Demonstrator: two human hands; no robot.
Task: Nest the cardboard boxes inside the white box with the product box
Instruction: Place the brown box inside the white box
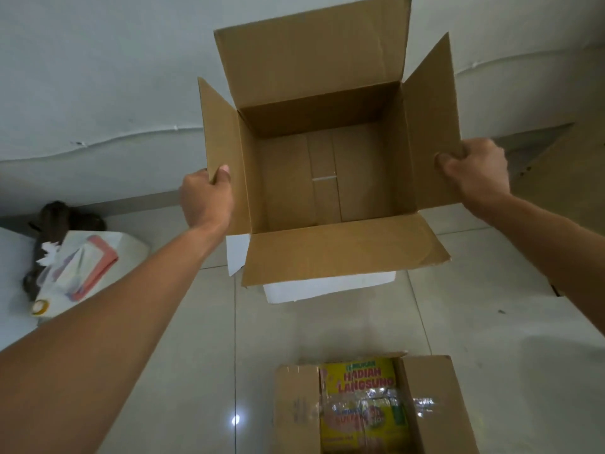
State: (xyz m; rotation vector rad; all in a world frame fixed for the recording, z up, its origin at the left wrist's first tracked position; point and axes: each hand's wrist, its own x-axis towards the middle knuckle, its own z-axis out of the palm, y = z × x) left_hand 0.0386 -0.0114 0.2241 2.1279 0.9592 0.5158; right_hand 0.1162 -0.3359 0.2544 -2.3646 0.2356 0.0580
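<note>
A large brown cardboard box [327, 178] is held open-side toward me, all flaps spread and its inside bare. My left hand [206, 198] pinches its left flap. My right hand [471, 168] grips the edge of its right flap. Directly under it a white box [327, 288] shows only as white flaps at the lower left and front; whether the brown box sits inside it I cannot tell. Near the bottom edge a smaller cardboard box [425, 404] lies on the floor with a yellow product box [360, 381] inside it.
Glossy pale floor tiles [196, 355] surround the boxes. A white wall [98, 77] rises behind. At the left lie a white bag with pink items [85, 267] and a dark object [62, 217]. Flat cardboard [563, 165] leans at the right.
</note>
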